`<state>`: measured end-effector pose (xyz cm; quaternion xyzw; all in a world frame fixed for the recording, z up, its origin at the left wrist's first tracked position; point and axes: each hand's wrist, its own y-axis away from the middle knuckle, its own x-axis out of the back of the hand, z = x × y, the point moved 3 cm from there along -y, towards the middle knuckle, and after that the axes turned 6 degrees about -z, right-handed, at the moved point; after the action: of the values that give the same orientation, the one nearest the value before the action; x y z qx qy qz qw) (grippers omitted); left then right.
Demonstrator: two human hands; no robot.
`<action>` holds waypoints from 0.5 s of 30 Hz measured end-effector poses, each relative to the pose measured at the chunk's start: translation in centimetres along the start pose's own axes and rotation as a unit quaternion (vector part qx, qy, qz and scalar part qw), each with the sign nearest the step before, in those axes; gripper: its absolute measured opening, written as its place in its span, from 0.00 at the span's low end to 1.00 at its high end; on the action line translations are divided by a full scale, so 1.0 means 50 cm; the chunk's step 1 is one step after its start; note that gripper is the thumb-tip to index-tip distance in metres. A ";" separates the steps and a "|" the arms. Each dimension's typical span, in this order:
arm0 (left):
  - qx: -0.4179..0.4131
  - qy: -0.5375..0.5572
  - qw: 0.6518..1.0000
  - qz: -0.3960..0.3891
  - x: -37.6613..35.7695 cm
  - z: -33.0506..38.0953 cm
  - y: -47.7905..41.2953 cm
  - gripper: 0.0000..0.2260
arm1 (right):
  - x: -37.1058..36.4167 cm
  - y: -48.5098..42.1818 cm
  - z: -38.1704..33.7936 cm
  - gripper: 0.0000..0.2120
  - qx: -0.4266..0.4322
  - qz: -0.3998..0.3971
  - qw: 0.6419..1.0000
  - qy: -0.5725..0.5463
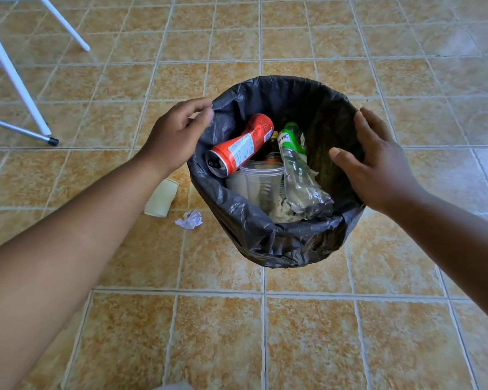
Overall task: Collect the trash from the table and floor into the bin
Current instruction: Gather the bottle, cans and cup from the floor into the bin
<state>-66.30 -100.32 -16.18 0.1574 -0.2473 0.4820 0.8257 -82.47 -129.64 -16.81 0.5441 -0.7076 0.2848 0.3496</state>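
Observation:
A bin point(279, 246) lined with a black bag stands on the tiled floor. Inside lie a red can point(241, 146), a crushed clear bottle with a green label point(299, 175), clear plastic cups point(261, 182) and crumpled paper. My left hand point(178, 136) hovers at the bin's left rim, fingers loosely curled and touching the bag's edge, nothing held. My right hand point(378, 161) is spread open over the right rim, empty. On the floor left of the bin lie a pale paper cup point(161, 198) on its side and a crumpled white paper ball point(190, 219).
White metal legs of a table or stand point(17, 88) rise at the upper left, one foot ending in a black cap. Orange-brown tiles point(293, 333) cover the floor all round the bin.

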 end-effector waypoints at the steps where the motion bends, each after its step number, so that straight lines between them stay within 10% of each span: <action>1: 0.008 0.047 0.999 0.008 0.002 -0.015 0.002 0.23 | 0.000 0.000 0.001 0.37 0.001 0.002 1.000 0.001; 4: 0.054 0.096 0.994 0.016 0.001 -0.083 0.007 0.20 | 0.000 -0.002 0.000 0.37 0.003 0.008 1.000 0.004; 7: 0.076 -0.158 0.984 -0.028 -0.019 -0.179 0.028 0.12 | -0.001 -0.002 0.000 0.37 0.003 0.010 1.000 0.005; 15: 0.099 -0.351 0.877 -0.313 -0.079 -0.339 0.110 0.18 | 0.002 -0.002 0.000 0.37 0.002 0.008 1.000 0.007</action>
<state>-68.39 -92.03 -32.28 0.4667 -0.4094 0.1335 0.7725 -82.40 -129.71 -16.75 0.5372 -0.7087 0.2927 0.3514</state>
